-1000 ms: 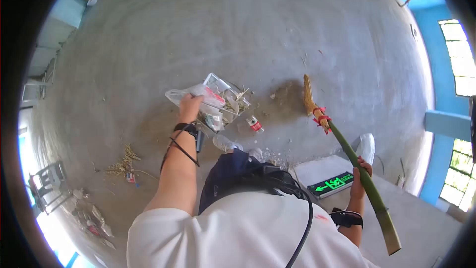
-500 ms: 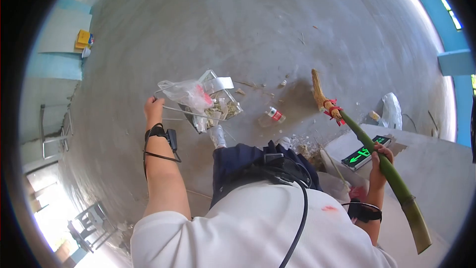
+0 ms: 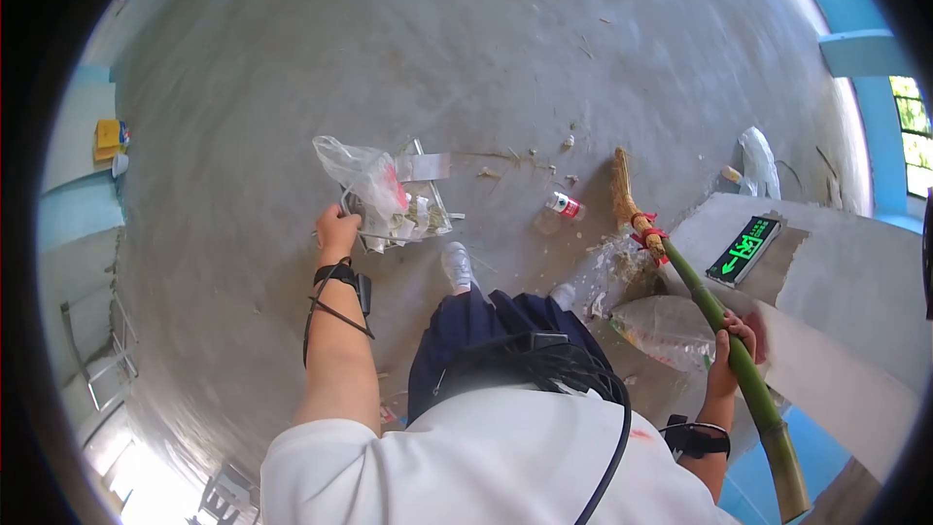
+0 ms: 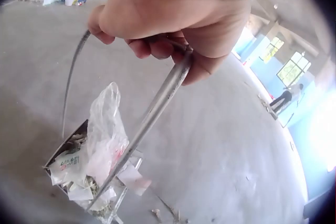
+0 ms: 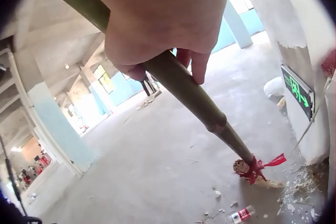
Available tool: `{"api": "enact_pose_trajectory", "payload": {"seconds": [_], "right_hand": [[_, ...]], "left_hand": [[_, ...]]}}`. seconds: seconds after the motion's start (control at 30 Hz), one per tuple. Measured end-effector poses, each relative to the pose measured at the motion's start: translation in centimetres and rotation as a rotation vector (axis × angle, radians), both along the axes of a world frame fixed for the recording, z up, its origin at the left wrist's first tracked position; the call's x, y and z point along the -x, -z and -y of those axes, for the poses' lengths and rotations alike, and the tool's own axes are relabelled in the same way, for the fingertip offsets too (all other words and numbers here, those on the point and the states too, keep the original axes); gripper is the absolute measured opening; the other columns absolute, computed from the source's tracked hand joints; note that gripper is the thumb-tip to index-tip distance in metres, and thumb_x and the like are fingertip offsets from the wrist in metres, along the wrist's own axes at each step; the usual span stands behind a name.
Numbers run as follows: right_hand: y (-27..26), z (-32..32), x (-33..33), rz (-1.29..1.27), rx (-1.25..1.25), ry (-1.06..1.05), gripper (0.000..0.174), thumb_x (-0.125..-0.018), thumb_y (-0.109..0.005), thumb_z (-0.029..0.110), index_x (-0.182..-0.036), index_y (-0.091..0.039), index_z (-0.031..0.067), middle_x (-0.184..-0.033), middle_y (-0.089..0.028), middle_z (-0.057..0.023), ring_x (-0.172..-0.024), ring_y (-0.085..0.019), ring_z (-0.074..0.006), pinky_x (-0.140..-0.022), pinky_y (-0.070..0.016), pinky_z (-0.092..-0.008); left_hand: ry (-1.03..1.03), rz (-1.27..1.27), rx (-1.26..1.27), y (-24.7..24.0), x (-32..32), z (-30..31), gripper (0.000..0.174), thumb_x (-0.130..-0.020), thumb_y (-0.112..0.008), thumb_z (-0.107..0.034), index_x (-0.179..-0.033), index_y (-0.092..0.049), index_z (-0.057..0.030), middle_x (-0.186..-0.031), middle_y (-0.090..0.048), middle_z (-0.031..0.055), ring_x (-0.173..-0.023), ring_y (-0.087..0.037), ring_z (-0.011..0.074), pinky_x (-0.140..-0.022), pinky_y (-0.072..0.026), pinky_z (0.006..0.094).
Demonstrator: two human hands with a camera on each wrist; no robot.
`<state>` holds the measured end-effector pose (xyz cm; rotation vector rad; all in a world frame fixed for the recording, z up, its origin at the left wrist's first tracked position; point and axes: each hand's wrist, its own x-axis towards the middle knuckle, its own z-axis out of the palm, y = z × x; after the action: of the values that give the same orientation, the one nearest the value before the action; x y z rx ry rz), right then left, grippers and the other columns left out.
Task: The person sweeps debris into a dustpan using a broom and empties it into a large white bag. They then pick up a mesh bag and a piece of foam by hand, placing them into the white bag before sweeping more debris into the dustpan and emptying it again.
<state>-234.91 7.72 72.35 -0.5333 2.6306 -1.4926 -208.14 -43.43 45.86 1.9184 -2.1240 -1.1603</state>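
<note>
In the head view my left hand [image 3: 337, 233] grips the metal handle of a dustpan. The left wrist view shows my fingers curled round the bent end of that thin grey handle [image 4: 149, 116], with the dustpan [image 4: 68, 140] below. Scraps of paper, straw and a crumpled clear plastic bag [image 4: 105, 124] with red print fill the pan. My right hand [image 3: 736, 340] holds a broom by its green bamboo handle [image 3: 698, 292]. Red strips [image 5: 257, 169] tie the straw broom head [image 3: 622, 185] to the handle; it points forward, close over the floor.
A plastic bottle [image 3: 566, 205] with a red label lies between dustpan and broom. At right, a green exit sign [image 3: 743, 251] is on a pale block [image 3: 826, 262], with white flakes scattered near its corner. Beyond lies a clear plastic bag [image 3: 758, 165]. Another person [image 4: 287, 97] stands far off.
My left hand was low over the bag and dustpan; it has drawn away, and the handle now shows in its grip. The right hand keeps its hold on the broom. The head view has shifted.
</note>
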Motion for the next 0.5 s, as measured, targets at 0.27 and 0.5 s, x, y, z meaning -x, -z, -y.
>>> {"api": "enact_pose_trajectory", "payload": {"seconds": [0.27,0.5], "right_hand": [[1.0,0.8,-0.5,-0.025,-0.073,0.062,0.016,-0.075,-0.053,-0.001,-0.088,-0.044,0.0034,-0.094,-0.051,-0.0112,-0.103,-0.047,-0.0279,-0.092,-0.0323,-0.0403],[3.2,1.5,1.6,-0.091,0.049,0.05,0.014,-0.075,-0.051,-0.002,-0.087,-0.044,0.0033,-0.092,-0.051,-0.011,-0.099,-0.048,-0.026,-0.091,-0.0331,-0.0409]], "left_hand": [[0.21,0.258,-0.013,0.6,3.3,4.1,0.027,-0.06,-0.057,-0.023,-0.081,-0.055,-0.0051,-0.082,-0.058,0.0144,-0.082,-0.054,0.0314,-0.071,-0.0403,0.0386],[0.336,0.512,0.16,0.0,6.9,7.0,0.047,-0.062,-0.057,-0.022,-0.104,-0.051,0.0001,-0.104,-0.053,0.0193,-0.105,-0.044,0.0354,-0.089,-0.0346,0.04]]}}
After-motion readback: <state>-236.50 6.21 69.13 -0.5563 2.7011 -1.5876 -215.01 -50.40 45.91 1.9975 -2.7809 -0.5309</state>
